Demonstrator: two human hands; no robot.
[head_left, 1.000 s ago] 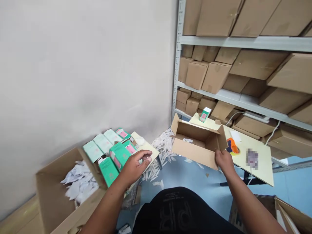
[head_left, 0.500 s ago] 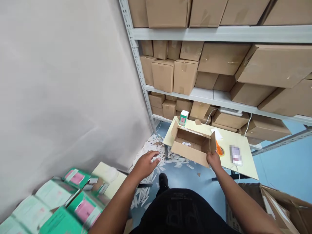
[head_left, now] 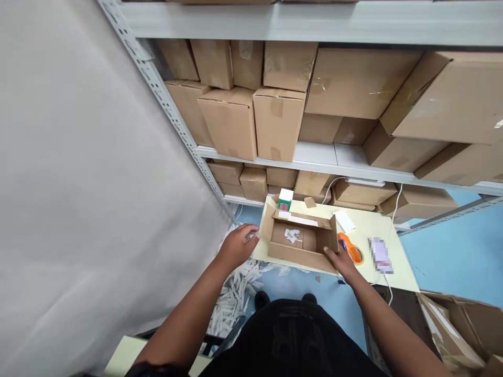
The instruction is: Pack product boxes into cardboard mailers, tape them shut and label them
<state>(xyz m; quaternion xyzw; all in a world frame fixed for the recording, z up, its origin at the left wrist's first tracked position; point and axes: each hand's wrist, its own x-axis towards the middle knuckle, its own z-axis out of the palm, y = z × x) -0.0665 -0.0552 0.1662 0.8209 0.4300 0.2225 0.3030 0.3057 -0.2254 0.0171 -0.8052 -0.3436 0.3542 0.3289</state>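
An open cardboard box (head_left: 301,254) rests on a small pale yellow table (head_left: 387,278) with a few white paper scraps inside. My right hand (head_left: 341,262) grips its near right corner. My left hand (head_left: 237,245) hovers just left of the box's left flap, fingers loosely curled and apart, holding nothing. A small green and white carton (head_left: 285,199) stands at the table's far edge behind the box. An orange tape dispenser (head_left: 351,248) lies right of the box, beside my right hand.
Grey metal shelving (head_left: 314,153) packed with sealed cardboard boxes rises behind the table. A phone (head_left: 380,255) with a white cable lies on the table's right side. White paper scraps (head_left: 236,296) litter the blue floor. An open carton (head_left: 456,324) sits at lower right. A grey wall fills the left.
The view swung right, away from the green cartons. My left hand left them and came up beside the box. The box now sits flat on the table.
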